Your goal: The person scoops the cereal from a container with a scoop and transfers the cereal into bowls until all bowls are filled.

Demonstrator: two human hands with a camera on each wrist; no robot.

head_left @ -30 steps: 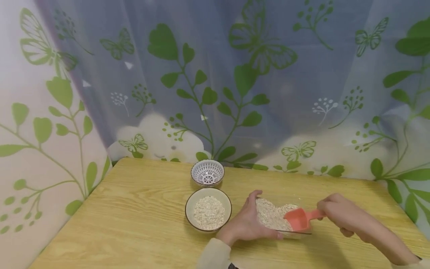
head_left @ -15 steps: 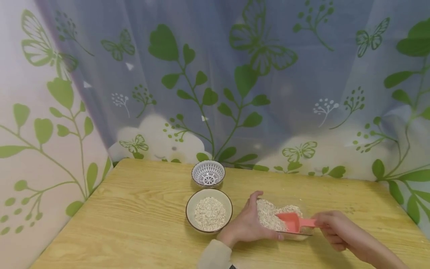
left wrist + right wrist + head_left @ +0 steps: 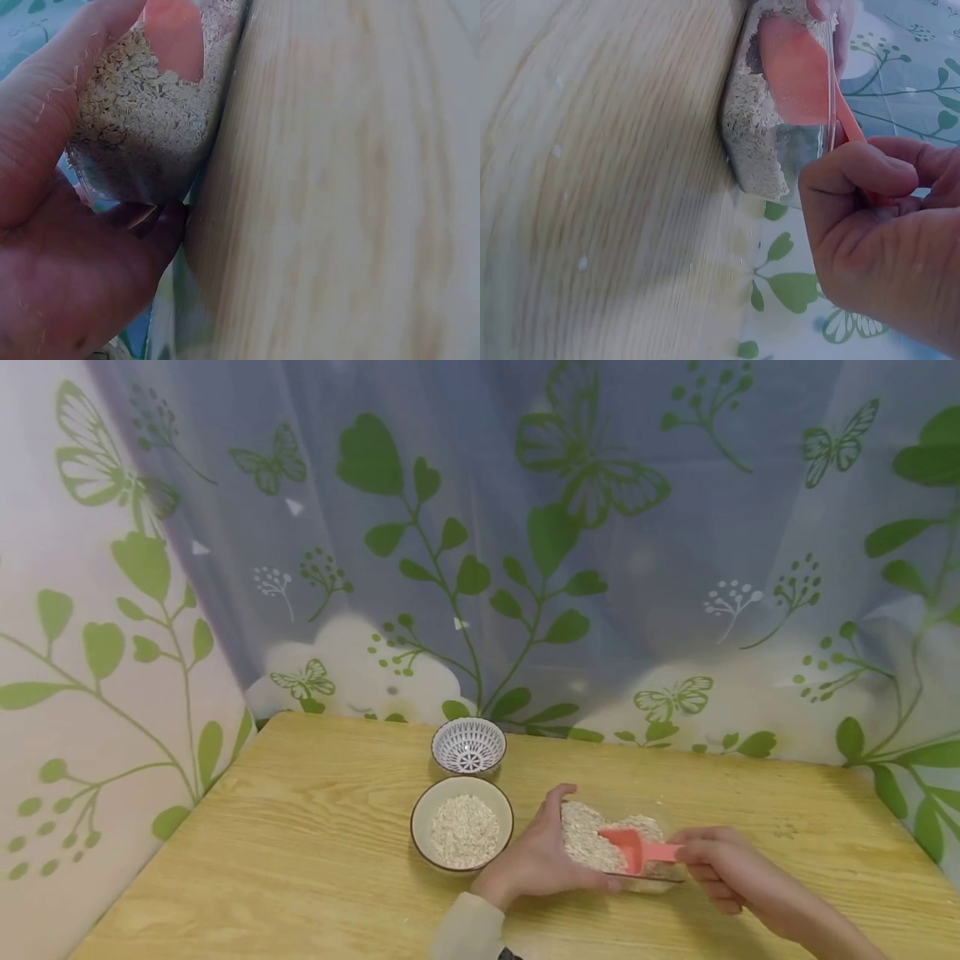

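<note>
A clear rectangular container (image 3: pixel 654 885) of oat flakes (image 3: pixel 588 837) sits on the table. My left hand (image 3: pixel 536 858) grips its left end, thumb along the near side and fingers at the far side. In the left wrist view, that hand (image 3: pixel 67 262) lies against the container wall. My right hand (image 3: pixel 731 868) holds a coral-red scoop (image 3: pixel 632 850) by its handle. The scoop's front edge is sunk in the oats, as the right wrist view shows through the wall. Left of the container, beside my left wrist, stands a cream bowl (image 3: pixel 417 839) with oats in it.
A small patterned bowl (image 3: pixel 470 747) stands behind the cream bowl. Wood-grain table (image 3: pixel 300 843) extends left of the bowls and right of the container. A few loose flakes (image 3: pixel 583 263) lie on it. A leaf-print curtain (image 3: pixel 465 568) hangs at the back.
My right hand has pushed the scoop leftward through the oats. In the last half second, the container, my left hand and the cream bowl have shifted slightly left.
</note>
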